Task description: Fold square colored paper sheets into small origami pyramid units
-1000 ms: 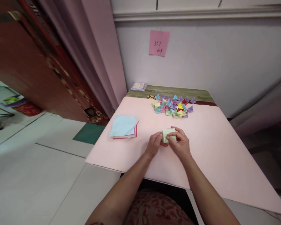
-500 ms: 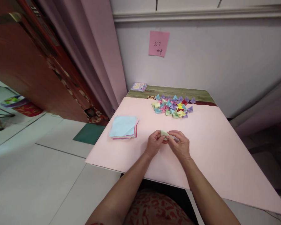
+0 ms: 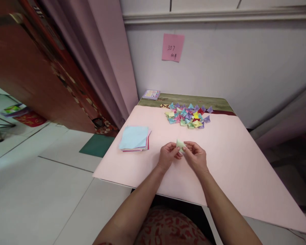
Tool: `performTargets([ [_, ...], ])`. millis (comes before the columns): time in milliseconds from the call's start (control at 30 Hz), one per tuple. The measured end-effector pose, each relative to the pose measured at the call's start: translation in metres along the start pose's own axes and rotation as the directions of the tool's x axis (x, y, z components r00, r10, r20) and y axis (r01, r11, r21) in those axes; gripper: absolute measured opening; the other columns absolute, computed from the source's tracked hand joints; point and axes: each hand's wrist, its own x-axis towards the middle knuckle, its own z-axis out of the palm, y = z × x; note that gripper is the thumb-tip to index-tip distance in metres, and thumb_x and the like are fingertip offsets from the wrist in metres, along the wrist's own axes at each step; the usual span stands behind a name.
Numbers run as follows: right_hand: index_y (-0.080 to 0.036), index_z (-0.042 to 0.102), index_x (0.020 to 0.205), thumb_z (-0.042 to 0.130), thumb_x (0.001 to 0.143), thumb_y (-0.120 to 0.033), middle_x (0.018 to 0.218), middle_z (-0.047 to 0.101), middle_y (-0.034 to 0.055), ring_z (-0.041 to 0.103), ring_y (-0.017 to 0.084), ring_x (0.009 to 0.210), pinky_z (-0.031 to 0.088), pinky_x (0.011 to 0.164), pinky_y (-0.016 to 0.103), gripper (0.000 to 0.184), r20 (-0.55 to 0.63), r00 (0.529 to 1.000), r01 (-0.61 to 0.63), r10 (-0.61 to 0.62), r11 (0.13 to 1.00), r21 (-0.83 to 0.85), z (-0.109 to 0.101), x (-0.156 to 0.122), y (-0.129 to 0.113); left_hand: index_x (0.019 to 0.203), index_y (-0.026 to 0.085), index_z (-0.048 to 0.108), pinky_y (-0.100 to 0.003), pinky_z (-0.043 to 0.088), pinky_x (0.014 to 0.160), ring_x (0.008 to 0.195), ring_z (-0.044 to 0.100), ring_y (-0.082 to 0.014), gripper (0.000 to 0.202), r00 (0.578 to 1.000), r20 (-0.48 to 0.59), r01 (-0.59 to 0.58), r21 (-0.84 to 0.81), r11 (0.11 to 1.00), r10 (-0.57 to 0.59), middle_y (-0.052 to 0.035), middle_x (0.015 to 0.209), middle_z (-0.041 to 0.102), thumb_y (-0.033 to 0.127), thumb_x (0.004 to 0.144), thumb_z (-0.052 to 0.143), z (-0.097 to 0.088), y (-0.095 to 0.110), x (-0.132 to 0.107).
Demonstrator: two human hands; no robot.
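Note:
A small piece of pale green folded paper (image 3: 180, 144) is held up just above the pink-covered table (image 3: 226, 170). My left hand (image 3: 168, 154) pinches its left side between thumb and fingers. On its right side, the thumb and fingers of my right hand (image 3: 196, 156) are closed on the same paper. Parts of the paper are hidden behind my fingertips. Beyond my hands lies a pile of small folded paper shapes (image 3: 188, 116) in blue, purple, yellow, green, pink and red. To the left is a stack of square paper sheets (image 3: 134, 137), light blue on top.
A purple-edged packet (image 3: 151, 94) lies at the table's back left corner, on the wood-patterned strip (image 3: 193, 99). A pink note (image 3: 172, 47) is stuck to the wall behind. Purple curtain (image 3: 112, 51) hangs at the left, beside a reddish-brown door (image 3: 35, 68).
The green paper has been turned in my fingers, so a taller, pointed face of it now shows. My hands have shifted only slightly; the pile and the stack stay put.

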Motion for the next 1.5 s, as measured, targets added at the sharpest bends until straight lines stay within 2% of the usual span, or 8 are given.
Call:
performTargets([
  [200, -0.025, 0.074, 0.103, 0.066, 0.086, -0.033, 0.097, 0.069, 0.0064, 0.064, 0.019, 0.082, 0.053, 0.073, 0.034, 0.021, -0.028, 0.953, 0.275, -0.303, 0.897, -0.345, 0.0, -0.002, -0.006, 0.086, 0.015, 0.057, -0.026, 0.057, 0.053, 0.054, 0.066, -0.0142, 0.039, 0.999, -0.043, 0.025, -0.067, 0.997, -0.028, -0.0002, 0.064, 0.067, 0.043, 0.068, 0.078, 0.001, 0.001, 0.0],
  [367, -0.027, 0.075, 0.095, 0.066, 0.086, -0.033, 0.101, 0.069, 0.0068, 0.066, 0.022, 0.092, 0.055, 0.081, 0.037, 0.014, -0.042, 0.935, 0.306, -0.352, 0.861, -0.405, 0.0, -0.002, -0.007, 0.091, 0.015, 0.056, -0.028, 0.058, 0.059, 0.058, 0.067, -0.0141, 0.04, 0.998, -0.059, 0.019, -0.085, 0.996, -0.024, 0.0004, 0.068, 0.068, 0.04, 0.069, 0.078, 0.002, -0.002, 0.001],
  [633, -0.023, 0.075, 0.085, 0.068, 0.082, -0.042, 0.107, 0.064, 0.009, 0.062, 0.02, 0.087, 0.049, 0.061, 0.029, 0.02, 0.041, 0.983, 0.182, -0.178, 0.938, -0.296, -0.005, 0.002, -0.003, 0.091, 0.017, 0.06, -0.025, 0.055, 0.057, 0.056, 0.063, -0.0121, 0.036, 0.998, -0.018, -0.064, 0.091, 0.994, 0.066, 0.0014, 0.067, 0.065, 0.045, 0.073, 0.074, 0.006, -0.003, -0.003],
  [733, -0.023, 0.075, 0.083, 0.068, 0.082, -0.043, 0.097, 0.064, 0.0073, 0.06, 0.017, 0.075, 0.046, 0.056, 0.028, 0.022, 0.062, 0.988, 0.154, -0.143, 0.952, -0.264, -0.011, 0.005, 0.0, 0.093, 0.017, 0.061, -0.022, 0.05, 0.05, 0.05, 0.059, -0.0102, 0.035, 0.997, 0.007, -0.077, 0.18, 0.981, 0.077, 0.004, 0.061, 0.06, 0.045, 0.076, 0.072, 0.006, -0.003, -0.004],
  [867, -0.021, 0.075, 0.078, 0.071, 0.079, -0.046, 0.082, 0.066, 0.0049, 0.058, 0.016, 0.068, 0.046, 0.06, 0.029, 0.025, 0.163, 0.986, 0.04, -0.019, 0.992, -0.123, -0.015, 0.009, 0.004, 0.109, 0.017, 0.058, -0.02, 0.044, 0.045, 0.045, 0.054, -0.0086, 0.046, 0.997, 0.074, -0.045, 0.105, 0.993, 0.037, 0.0063, 0.062, 0.056, 0.042, 0.074, 0.074, 0.001, 0.001, -0.004],
  [1000, -0.019, 0.073, 0.081, 0.073, 0.077, -0.047, 0.074, 0.068, 0.0024, 0.06, 0.017, 0.067, 0.049, 0.065, 0.031, 0.028, 0.282, 0.947, -0.18, 0.155, 0.982, 0.064, -0.014, 0.008, 0.002, 0.123, 0.015, 0.057, -0.021, 0.044, 0.05, 0.05, 0.054, -0.0077, 0.062, 0.978, 0.206, 0.026, -0.004, 1.0, -0.025, 0.0027, 0.071, 0.061, 0.04, 0.07, 0.077, -0.006, 0.008, -0.003],
  [1200, -0.02, 0.067, 0.083, 0.076, 0.075, -0.048, 0.069, 0.065, 0.0001, 0.059, 0.016, 0.062, 0.05, 0.064, 0.032, 0.03, 0.396, 0.885, -0.369, 0.246, 0.889, 0.272, -0.01, 0.004, -0.007, 0.11, 0.012, 0.064, -0.028, 0.051, 0.058, 0.058, 0.063, -0.0154, 0.052, 0.951, 0.285, 0.163, -0.149, 0.975, -0.116, -0.0053, 0.073, 0.066, 0.052, 0.076, 0.068, -0.012, 0.016, -0.002],
  [1500, -0.019, 0.063, 0.081, 0.079, 0.073, -0.045, 0.06, 0.057, -0.0033, 0.033, 0.007, 0.045, 0.027, 0.046, 0.022, 0.031, 0.445, 0.84, -0.481, 0.311, 0.807, 0.342, -0.013, 0.004, -0.01, 0.094, 0.014, 0.063, -0.03, 0.054, 0.061, 0.059, 0.065, -0.0157, 0.037, 0.92, 0.341, 0.279, -0.229, 0.933, -0.192, -0.004, 0.073, 0.067, 0.033, 0.068, 0.081, -0.013, 0.017, -0.003],
])
